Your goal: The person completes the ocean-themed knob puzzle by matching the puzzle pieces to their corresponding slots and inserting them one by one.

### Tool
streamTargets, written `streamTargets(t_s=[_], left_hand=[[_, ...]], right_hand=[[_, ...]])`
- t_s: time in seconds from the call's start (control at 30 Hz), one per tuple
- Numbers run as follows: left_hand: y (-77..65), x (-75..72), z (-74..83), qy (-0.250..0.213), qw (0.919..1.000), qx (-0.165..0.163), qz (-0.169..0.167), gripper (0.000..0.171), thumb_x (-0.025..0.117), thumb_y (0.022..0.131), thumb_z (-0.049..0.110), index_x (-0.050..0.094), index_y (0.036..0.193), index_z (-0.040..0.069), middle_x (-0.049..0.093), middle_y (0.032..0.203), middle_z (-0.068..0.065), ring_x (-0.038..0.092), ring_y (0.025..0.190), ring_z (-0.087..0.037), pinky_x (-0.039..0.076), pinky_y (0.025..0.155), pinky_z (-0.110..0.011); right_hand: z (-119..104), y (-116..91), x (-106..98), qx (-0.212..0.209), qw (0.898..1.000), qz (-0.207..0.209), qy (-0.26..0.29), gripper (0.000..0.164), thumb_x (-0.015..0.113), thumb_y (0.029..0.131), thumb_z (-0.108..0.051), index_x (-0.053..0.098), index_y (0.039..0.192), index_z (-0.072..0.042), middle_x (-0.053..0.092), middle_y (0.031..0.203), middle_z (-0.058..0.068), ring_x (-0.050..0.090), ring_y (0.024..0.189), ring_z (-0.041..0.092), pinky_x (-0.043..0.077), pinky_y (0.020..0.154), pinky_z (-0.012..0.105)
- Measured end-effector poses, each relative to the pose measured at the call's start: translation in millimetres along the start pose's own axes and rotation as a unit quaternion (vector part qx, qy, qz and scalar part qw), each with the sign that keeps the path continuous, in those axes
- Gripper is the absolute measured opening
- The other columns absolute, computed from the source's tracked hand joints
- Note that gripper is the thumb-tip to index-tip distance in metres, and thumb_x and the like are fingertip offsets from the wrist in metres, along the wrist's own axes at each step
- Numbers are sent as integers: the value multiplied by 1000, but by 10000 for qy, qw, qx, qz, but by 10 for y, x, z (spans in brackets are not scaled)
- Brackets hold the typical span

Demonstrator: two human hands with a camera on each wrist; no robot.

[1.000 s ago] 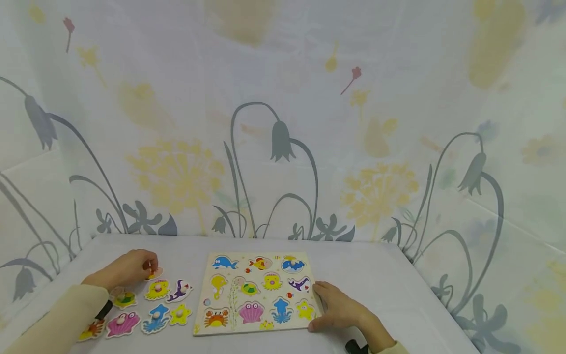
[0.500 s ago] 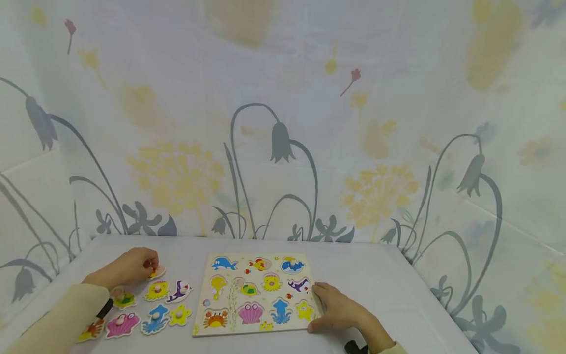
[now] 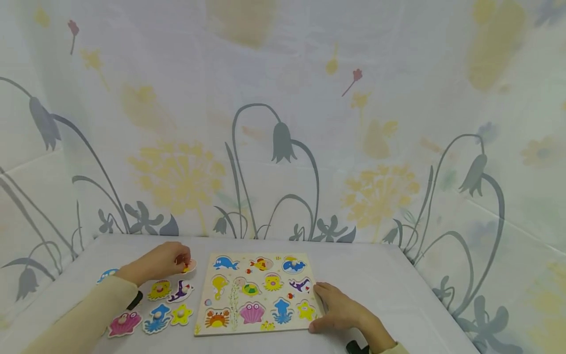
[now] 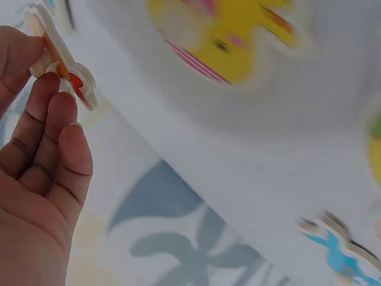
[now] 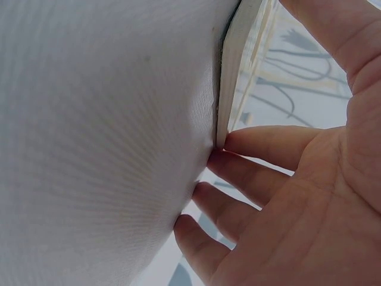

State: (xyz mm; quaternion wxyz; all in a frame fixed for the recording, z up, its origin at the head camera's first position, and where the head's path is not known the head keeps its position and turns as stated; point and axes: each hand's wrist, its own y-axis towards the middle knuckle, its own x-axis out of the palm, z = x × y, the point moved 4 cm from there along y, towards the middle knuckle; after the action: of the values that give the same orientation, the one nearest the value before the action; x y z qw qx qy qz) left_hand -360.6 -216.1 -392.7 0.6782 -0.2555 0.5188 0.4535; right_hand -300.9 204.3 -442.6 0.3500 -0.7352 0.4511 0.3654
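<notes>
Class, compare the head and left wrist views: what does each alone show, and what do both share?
Head view only: a pale wooden puzzle board printed with sea animals, the right hand at its right edge, and a loose pink shell piece.

Left wrist view only: the palm side of the left hand, and a loose green and yellow piece cut off by the frame.

Both: the left hand pinching an orange and red fish piece, a yellow octopus piece, the white table and the grey-flowered white backdrop.
</notes>
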Motion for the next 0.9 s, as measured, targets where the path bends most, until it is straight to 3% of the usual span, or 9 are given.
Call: streamTargets(t_s=[0.33, 0.73, 0.9], left_hand=[[413, 165, 503, -49, 9958, 901, 173, 12, 69, 81, 8, 62, 77, 16, 47, 69, 8, 43, 67, -10, 38, 63, -27], [742, 432, 906, -95, 9928, 1188, 85, 11, 68, 83, 8, 62, 77, 15, 50, 71, 6, 44, 68, -11, 40, 65, -28], [809, 487, 994, -148, 9950, 992, 6, 11, 68, 85, 11, 62, 77, 15, 50, 71, 5, 45, 69, -12, 39, 65, -28]], right_hand=[[18, 17, 4, -21, 10000, -20, 67, 99, 84, 63, -47, 43, 139, 2, 36, 146, 20, 29, 135, 42, 24, 106, 60], [4, 5, 10, -47, 9998, -36, 167, 98, 84, 64, -46, 43, 139, 2, 36, 146, 21, 29, 135, 43, 23, 105, 61], [2, -3, -2, 14, 9999, -33, 138, 98, 84, 64, -44, 43, 139, 2, 36, 146, 20, 29, 135, 43, 23, 105, 61]])
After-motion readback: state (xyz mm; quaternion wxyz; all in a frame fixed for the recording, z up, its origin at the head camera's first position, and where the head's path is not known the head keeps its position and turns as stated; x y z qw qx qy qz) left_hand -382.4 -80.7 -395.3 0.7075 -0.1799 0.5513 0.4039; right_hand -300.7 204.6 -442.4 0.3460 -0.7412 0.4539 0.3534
